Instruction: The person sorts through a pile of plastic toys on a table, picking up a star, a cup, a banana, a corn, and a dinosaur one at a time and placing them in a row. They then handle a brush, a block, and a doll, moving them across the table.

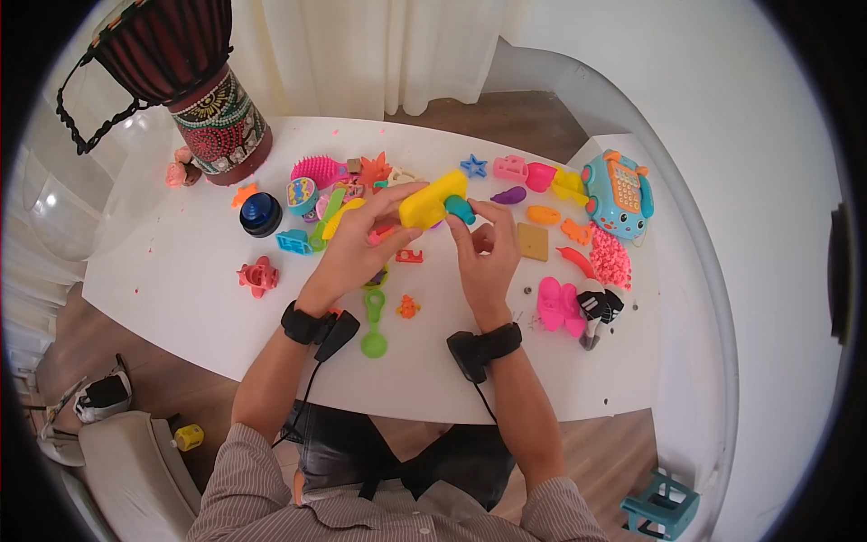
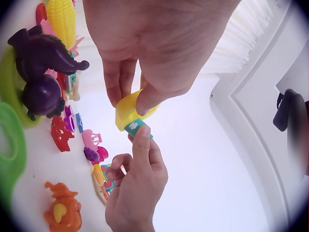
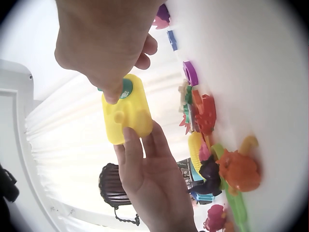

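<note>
Above the table, both hands hold a yellow rounded plastic block (image 1: 433,200) with a teal round piece (image 1: 461,210) at one end. My left hand (image 1: 359,246) grips the yellow block between thumb and fingers. The right hand (image 1: 488,257) pinches the teal piece with thumb and forefinger. A white print shows on the teal piece (image 2: 135,126) in the left wrist view. In the right wrist view, the broad face of the yellow block (image 3: 126,130) has a small raised round spot. Below the hands lie a green spoon-like toy (image 1: 373,325) and an orange figure (image 1: 409,307).
On the white table (image 1: 190,271) stand a drum (image 1: 221,122), a blue-topped round button (image 1: 260,214) and a toy telephone (image 1: 619,194). Colourful toys spread along the back, including a blue star (image 1: 473,165). Pink beads (image 1: 610,262) and a pink mold (image 1: 560,307) lie at right.
</note>
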`<act>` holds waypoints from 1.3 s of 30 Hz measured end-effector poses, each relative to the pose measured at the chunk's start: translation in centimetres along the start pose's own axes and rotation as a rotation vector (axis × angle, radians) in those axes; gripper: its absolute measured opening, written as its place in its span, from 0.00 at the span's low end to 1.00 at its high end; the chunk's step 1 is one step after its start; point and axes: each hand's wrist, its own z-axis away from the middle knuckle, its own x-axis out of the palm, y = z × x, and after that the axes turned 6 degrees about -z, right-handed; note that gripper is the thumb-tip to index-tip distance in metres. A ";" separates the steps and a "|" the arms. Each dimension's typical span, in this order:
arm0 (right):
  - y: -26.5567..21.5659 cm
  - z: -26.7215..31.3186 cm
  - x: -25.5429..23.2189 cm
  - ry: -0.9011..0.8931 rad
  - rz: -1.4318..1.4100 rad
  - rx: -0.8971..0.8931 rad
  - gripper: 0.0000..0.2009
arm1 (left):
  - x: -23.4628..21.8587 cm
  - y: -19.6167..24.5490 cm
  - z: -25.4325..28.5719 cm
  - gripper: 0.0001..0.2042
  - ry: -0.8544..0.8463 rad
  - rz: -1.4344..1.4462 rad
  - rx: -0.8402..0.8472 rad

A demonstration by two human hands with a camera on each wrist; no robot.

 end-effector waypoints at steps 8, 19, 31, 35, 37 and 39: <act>0.1 0.1 0.1 -0.032 -0.051 0.034 0.18 | 0.1 -0.5 0.0 0.28 0.035 0.007 0.069; 0.1 0.3 0.0 -0.022 -0.009 0.074 0.17 | 0.0 -0.7 0.0 0.26 0.065 -0.051 0.108; 1.4 0.6 -0.1 0.014 -0.068 0.207 0.13 | -0.1 -0.8 -0.2 0.23 0.065 -0.140 0.103; -0.1 0.4 0.3 0.035 -0.130 0.160 0.15 | 0.0 -0.1 0.0 0.25 0.069 -0.060 0.065; 0.0 0.4 0.3 0.025 -0.138 0.131 0.16 | 0.0 -0.3 0.0 0.25 0.064 -0.031 0.058; 0.3 0.4 0.4 0.013 -0.066 0.032 0.18 | 0.0 -0.4 0.1 0.26 0.058 -0.002 0.051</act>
